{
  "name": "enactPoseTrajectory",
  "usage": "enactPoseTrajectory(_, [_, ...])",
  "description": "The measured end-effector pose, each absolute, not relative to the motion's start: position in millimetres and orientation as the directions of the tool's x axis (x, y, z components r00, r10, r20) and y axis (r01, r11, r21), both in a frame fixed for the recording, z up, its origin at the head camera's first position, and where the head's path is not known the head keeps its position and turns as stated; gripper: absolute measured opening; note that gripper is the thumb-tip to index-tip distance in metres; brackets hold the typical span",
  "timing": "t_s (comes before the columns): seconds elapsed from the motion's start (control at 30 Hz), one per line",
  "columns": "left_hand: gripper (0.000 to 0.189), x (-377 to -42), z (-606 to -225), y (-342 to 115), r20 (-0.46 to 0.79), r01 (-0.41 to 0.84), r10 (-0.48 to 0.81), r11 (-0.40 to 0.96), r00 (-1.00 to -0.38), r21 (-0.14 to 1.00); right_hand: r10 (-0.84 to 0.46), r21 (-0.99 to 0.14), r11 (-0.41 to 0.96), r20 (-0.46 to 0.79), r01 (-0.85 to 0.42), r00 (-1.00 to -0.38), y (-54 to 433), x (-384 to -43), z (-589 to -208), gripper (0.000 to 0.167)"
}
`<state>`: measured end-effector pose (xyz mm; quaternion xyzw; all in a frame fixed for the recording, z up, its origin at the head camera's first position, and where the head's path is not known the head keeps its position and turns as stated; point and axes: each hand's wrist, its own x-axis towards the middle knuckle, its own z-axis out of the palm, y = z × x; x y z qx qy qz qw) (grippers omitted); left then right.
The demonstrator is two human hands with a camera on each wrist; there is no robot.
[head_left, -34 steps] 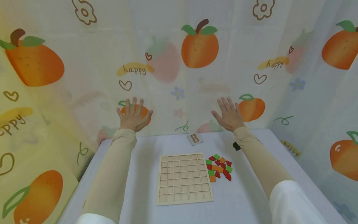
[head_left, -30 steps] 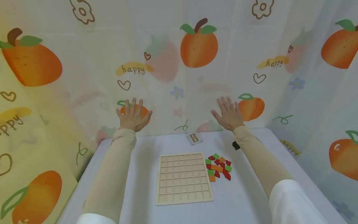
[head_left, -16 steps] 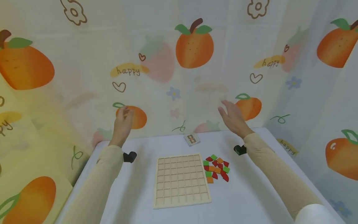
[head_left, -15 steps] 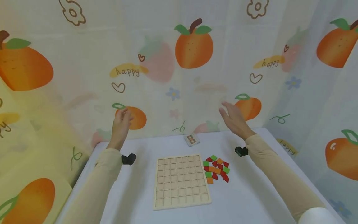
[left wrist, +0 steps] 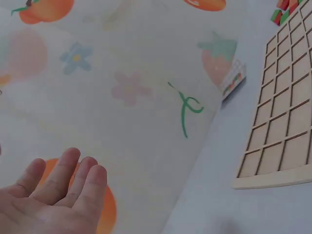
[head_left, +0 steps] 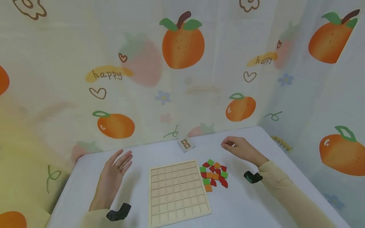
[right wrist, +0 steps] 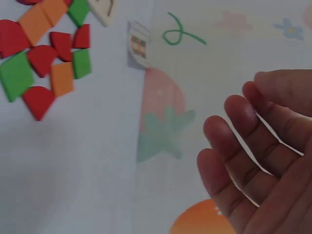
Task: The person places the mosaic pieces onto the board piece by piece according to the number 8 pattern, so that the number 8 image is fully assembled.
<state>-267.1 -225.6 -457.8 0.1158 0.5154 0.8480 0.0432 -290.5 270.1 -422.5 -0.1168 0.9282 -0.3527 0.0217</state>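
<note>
My left hand (head_left: 112,177) hovers over the left side of the table, palm turned inward, fingers loosely extended and holding nothing. My right hand (head_left: 242,148) hangs over the right back of the table with relaxed, slightly bent fingers, nothing between them in the right wrist view. Between the hands lies a wooden grid board (head_left: 176,193) of square cells with a raised rim. Against its right edge is a scatter of flat red, green and orange pieces (head_left: 215,176), squares and rounded wedges, also in the right wrist view, where red pieces (right wrist: 41,61) show closer.
A small card (head_left: 186,144) with a printed coloured pattern lies at the back of the white table (head_left: 239,202). Behind it hangs a curtain (head_left: 216,38) printed with fruit. Black wrist cameras are strapped on both wrists, the left one (head_left: 119,212) low over the table.
Both hands were raised and spread in front of the curtain. They have come down and toward me, the left turning palm inward, the right bending its fingers. The head view has shifted right.
</note>
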Motion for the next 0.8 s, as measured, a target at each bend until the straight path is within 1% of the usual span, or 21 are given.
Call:
enactPoseTrajectory(0.1, [0.046, -260.6, -479.3, -222.4, 0.08, -0.036, 0.208, -0.502, -0.975, 0.864, -0.234, -0.659, 0.732, -0.005, -0.173, -0.972, 267.1, -288.2, -440.9, 0.016])
enactPoseTrajectory(0.23, [0.059, -256.7, -500.3, -219.6, -0.045, -0.136, 0.206, -0.456, -0.978, 0.879, -0.212, -0.654, 0.749, -0.085, -0.106, -0.974, 263.0, -286.0, -463.4, 0.019])
enactPoseTrajectory(0.3, [0.064, -255.8, -508.3, -219.7, -0.07, -0.16, 0.211, -0.446, -0.975, 0.88, -0.191, -0.649, 0.758, -0.12, -0.069, -0.974, 260.9, -285.8, -473.0, 0.019])
enactPoseTrajectory(0.37, [0.063, -256.0, -515.2, -220.4, -0.079, -0.176, 0.218, -0.468, -0.973, 0.866, -0.165, -0.645, 0.764, -0.151, -0.03, -0.975, 258.8, -286.5, -481.1, 0.018])
enactPoseTrajectory(0.47, [0.052, -257.0, -524.6, -221.2, -0.063, -0.198, 0.244, -0.58, -0.968, 0.79, -0.155, -0.644, 0.765, -0.176, -0.005, -0.972, 254.5, -289.5, -490.9, 0.015])
enactPoseTrajectory(0.53, [0.043, -258.0, -531.2, -220.8, -0.044, -0.224, 0.275, -0.667, -0.96, 0.71, -0.172, -0.651, 0.759, -0.18, -0.014, -0.969, 250.3, -292.0, -494.8, 0.015])
enactPoseTrajectory(0.63, [0.039, -258.9, -540.5, -218.1, -0.021, -0.255, 0.305, -0.755, -0.952, 0.604, -0.228, -0.66, 0.749, -0.174, -0.059, -0.958, 241.5, -296.0, -497.3, 0.017])
enactPoseTrajectory(0.7, [0.043, -259.8, -545.8, -214.6, -0.026, -0.259, 0.3, -0.773, -0.954, 0.579, -0.267, -0.657, 0.748, -0.162, -0.098, -0.95, 234.4, -298.9, -497.2, 0.018])
enactPoseTrajectory(0.8, [0.057, -261.1, -552.9, -209.1, -0.046, -0.267, 0.291, -0.788, -0.956, 0.555, -0.307, -0.614, 0.773, -0.14, -0.161, -0.942, 223.5, -303.7, -497.5, 0.019])
